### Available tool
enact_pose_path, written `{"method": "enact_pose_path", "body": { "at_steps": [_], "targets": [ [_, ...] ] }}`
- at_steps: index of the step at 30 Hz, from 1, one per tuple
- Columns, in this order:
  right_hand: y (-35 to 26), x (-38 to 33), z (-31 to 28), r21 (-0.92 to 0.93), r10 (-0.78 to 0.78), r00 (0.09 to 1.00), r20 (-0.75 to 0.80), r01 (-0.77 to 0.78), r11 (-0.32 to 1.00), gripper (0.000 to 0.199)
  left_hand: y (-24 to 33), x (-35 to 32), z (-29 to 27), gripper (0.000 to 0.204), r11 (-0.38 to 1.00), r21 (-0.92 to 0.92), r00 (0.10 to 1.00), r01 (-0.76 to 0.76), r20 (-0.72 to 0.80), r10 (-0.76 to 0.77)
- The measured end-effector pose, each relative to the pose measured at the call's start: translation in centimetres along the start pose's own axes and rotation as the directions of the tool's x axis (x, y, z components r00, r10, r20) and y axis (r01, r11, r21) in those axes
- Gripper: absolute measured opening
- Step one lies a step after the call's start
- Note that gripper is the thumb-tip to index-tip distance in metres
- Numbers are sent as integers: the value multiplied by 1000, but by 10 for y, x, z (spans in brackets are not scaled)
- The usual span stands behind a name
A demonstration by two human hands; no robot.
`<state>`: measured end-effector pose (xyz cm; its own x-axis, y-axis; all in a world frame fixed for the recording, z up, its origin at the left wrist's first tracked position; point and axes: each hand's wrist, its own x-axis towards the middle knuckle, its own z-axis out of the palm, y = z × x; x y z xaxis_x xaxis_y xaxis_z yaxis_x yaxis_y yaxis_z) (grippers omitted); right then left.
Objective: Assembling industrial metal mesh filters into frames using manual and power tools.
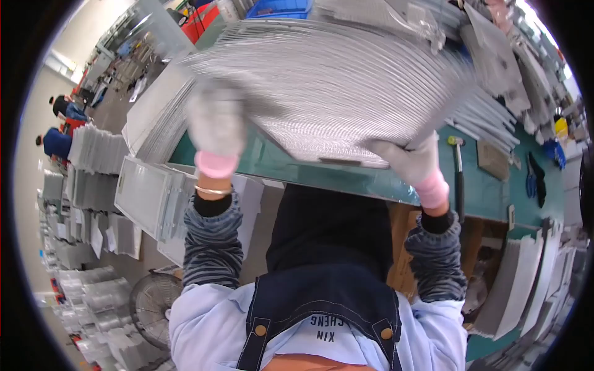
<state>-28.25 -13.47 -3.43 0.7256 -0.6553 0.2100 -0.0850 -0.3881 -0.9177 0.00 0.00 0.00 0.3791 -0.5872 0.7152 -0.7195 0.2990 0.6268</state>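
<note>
At the left we see a stack of pale sheets point(154, 123). Next comes the gloved left hand point(216, 127), at the left side of the grey pleated panel point(334, 86); it is blurred, so we cannot tell how open it is or whether it grips. We see this panel above the middle of the green table point(266, 157). The gloved right hand point(413, 159) is closed on its near right edge. Farther right, we notice a hammer point(458, 170) and pliers point(531, 178) lying.
</note>
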Motion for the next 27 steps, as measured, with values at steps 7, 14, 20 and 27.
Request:
{"method": "enact_pose_path", "body": {
  "at_steps": [7, 14, 20, 27],
  "targets": [
    [-4, 6, 1, 143, 128, 992, -17, -125, 982, 17, 27, 10, 16, 38, 978, -162, 990, 130, -38, -138],
    [-56, 6, 4, 508, 186, 980, -67, -127, 852, 8, 18, -41, 6, 30, 939, -9, 881, 343, 350, -318],
    [-34, -18, 18, 491, 214, 976, -46, -164, 856, 6, 41, 17, -28, 86, 921, 64, 714, 384, 612, -340],
    [-67, -32, 40, 354, 85, 994, -62, -58, 933, 20, 56, 66, 9, 71, 903, -391, 204, -179, 883, 423]
  ]
}}
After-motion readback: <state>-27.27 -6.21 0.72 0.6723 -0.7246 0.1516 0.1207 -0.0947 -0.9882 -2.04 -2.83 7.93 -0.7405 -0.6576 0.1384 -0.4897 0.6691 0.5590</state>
